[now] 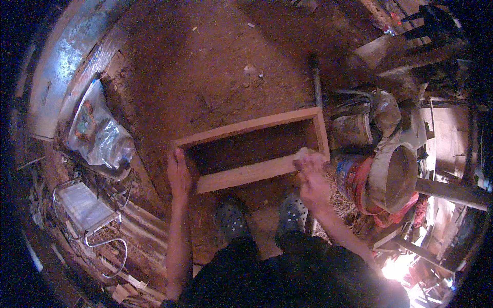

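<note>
A long, rectangular wooden frame (246, 174) with pale, deep sides is in front of my feet, its right end tilted farther away. Its inside is dark, so I cannot tell whether it has a bottom. My left hand (179, 172) grips the frame's left end, its fingers along the outer face. At the right part of the near side, my right hand (313, 177) is closed, with its fingertips on the top edge. A small pale patch shows at those fingertips; what it is I cannot make out.
Dirt floor (221, 77) with small scraps lies beyond the frame. To the right stand a tilted bucket (393, 177), a red-and-blue container (352, 177) and a grey bucket (354, 128). A clear plastic bag (102, 136) and a metal-framed chair (87, 205) are on the left.
</note>
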Tool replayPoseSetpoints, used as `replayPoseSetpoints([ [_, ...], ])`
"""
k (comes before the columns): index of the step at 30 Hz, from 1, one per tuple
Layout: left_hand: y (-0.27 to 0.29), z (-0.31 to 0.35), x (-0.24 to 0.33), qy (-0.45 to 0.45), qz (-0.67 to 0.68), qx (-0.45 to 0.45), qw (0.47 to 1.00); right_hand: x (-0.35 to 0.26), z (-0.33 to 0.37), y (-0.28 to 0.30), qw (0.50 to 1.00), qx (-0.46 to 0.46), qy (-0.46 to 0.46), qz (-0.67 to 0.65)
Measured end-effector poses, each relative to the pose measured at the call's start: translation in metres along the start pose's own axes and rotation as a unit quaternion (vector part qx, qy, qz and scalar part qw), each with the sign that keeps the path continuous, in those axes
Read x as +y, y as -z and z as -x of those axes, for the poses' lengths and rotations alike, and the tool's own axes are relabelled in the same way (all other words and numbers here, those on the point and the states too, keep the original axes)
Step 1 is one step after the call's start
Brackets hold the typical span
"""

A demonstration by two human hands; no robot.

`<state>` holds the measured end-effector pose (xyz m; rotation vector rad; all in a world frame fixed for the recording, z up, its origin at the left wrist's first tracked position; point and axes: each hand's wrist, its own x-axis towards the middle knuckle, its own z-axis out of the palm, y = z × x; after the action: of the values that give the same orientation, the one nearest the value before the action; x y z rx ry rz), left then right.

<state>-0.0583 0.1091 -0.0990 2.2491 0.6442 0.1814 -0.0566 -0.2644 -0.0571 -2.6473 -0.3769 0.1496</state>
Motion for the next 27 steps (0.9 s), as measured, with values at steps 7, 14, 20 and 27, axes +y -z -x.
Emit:
replayPoseSetpoints([
  [7, -0.003, -0.005, -0.003, 0.063, -0.040, -0.016, 0.997, -0.043, -0.011, -0.037, 0.978, -0.027, 0.195, -0.063],
  [14, 0.000, -0.003, 0.009, 0.077, 0.028, -0.013, 0.997, -0.041, -0.024, -0.019, 0.970, -0.095, 0.209, -0.078],
  [20, 0.002, -0.003, -0.024, 0.151, 0.308, -0.011, 0.939, -0.010, -0.011, 0.001, 0.989, -0.086, 0.117, -0.025],
  [27, 0.034, 0.049, -0.100, 0.273, 0.408, 0.068, 0.868, -0.033, -0.013, -0.022, 0.975, -0.077, 0.204, -0.041],
])
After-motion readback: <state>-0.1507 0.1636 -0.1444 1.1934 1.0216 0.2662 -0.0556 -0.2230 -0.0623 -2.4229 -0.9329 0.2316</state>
